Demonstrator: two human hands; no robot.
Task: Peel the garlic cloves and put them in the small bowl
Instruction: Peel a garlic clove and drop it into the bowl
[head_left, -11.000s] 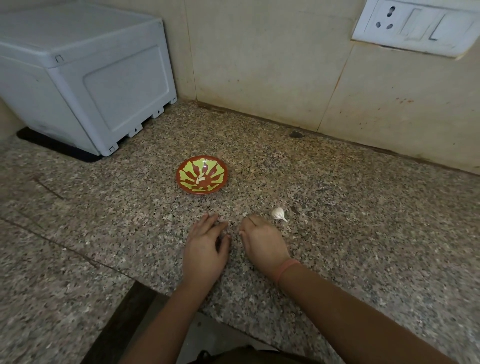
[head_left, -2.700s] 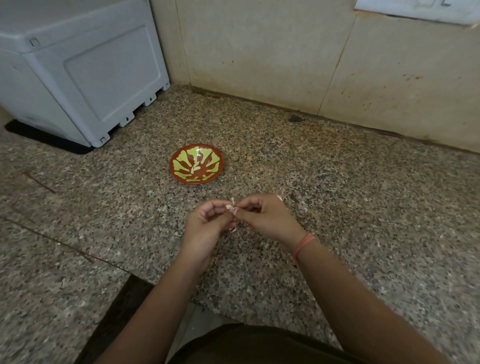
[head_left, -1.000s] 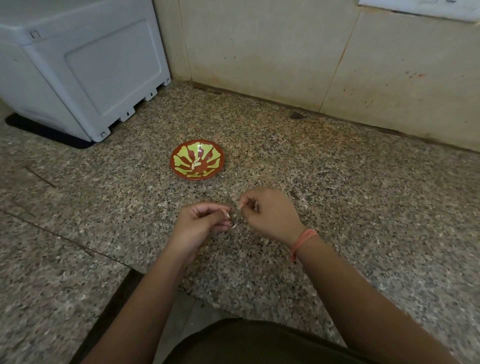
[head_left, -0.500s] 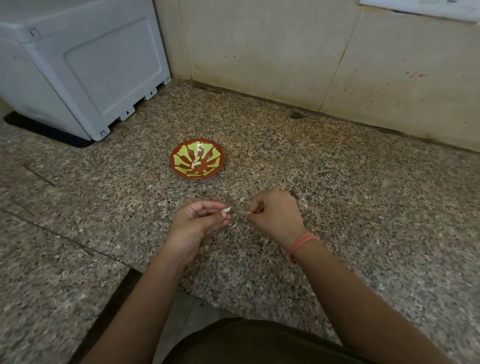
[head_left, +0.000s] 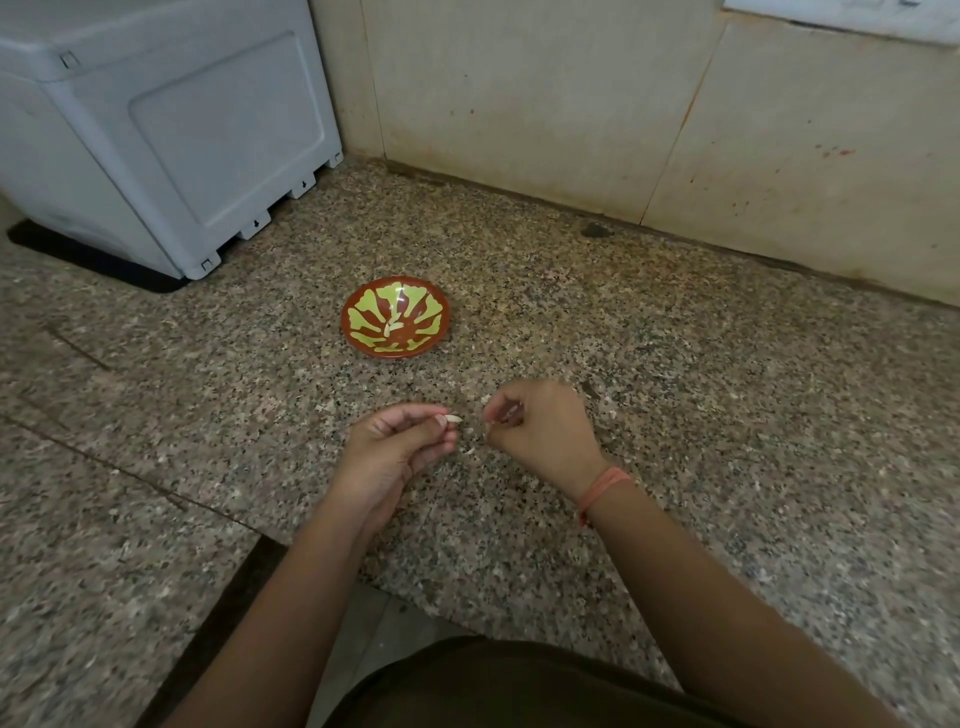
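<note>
A pale garlic clove (head_left: 453, 418) is pinched at the fingertips of my left hand (head_left: 400, 447), just above the granite counter. My right hand (head_left: 540, 431) is a little to its right, fingers curled, with a small whitish scrap of garlic skin (head_left: 487, 414) at its fingertips. Bits of skin (head_left: 470, 450) lie on the counter between the hands. The small red bowl with a yellow-green pattern (head_left: 363, 314) sits beyond the hands and holds a couple of peeled cloves (head_left: 395, 325).
A grey plastic appliance (head_left: 171, 130) on a black mat stands at the back left. A tiled wall (head_left: 571, 104) runs behind the counter. The counter's front edge (head_left: 395, 587) is cut back near my body.
My hands were joined on the clove; they have drawn apart, the left keeping the clove, the right pulling skin away to the right.
</note>
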